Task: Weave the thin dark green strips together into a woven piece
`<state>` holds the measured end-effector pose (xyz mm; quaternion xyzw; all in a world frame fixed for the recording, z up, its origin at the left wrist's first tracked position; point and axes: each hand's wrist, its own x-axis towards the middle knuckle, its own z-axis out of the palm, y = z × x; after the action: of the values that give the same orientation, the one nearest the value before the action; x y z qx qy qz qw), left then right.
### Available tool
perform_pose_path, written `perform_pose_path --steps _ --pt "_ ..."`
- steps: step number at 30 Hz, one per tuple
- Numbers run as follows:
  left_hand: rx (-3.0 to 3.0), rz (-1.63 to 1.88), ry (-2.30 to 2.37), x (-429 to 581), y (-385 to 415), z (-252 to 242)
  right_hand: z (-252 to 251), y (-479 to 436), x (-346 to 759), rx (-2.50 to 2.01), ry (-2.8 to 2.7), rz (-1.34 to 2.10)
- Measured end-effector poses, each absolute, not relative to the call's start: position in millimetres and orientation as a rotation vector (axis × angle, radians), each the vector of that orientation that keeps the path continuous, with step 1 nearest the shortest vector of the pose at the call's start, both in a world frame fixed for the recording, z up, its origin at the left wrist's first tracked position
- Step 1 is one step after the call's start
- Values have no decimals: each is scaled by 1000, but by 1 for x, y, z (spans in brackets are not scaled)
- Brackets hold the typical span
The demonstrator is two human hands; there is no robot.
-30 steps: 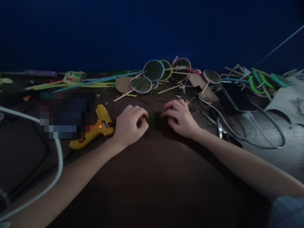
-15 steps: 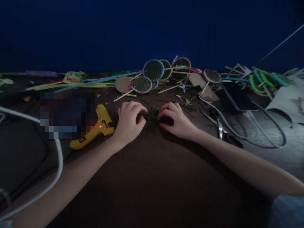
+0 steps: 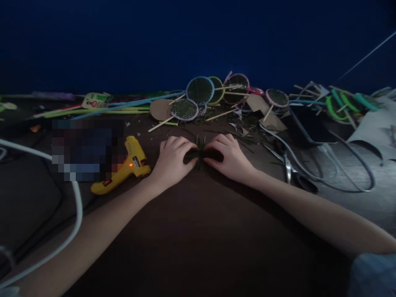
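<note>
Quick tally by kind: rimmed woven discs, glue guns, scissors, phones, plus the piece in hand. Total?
rimmed woven discs: 5
glue gun: 1
scissors: 1
phone: 1
dark green strip piece: 1
Total: 9

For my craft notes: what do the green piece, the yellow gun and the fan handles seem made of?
The green piece: probably woven leaf or grass strips, matte; loose ends stick out between the left hand and right hand. The gun: smooth moulded plastic, with sheen. The fan handles: thin pale sticks, likely wood or bamboo; too dim to be sure.
</note>
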<state>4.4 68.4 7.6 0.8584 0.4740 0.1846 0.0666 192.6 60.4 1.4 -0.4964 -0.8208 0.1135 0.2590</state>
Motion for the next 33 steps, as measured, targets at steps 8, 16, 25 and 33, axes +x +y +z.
perform_pose_path --steps 8,16,25,33 --pt "2553 529 1431 4 69 7 0 62 194 -1348 -2249 332" --pt "2556 518 1422 5 69 8 2 62 193 -1344 -2246 355" --pt "2551 507 1424 6 70 8 4 61 193 -1365 -2251 372" --pt "2548 598 1375 5 67 12 5 69 200 -1303 -2112 393"
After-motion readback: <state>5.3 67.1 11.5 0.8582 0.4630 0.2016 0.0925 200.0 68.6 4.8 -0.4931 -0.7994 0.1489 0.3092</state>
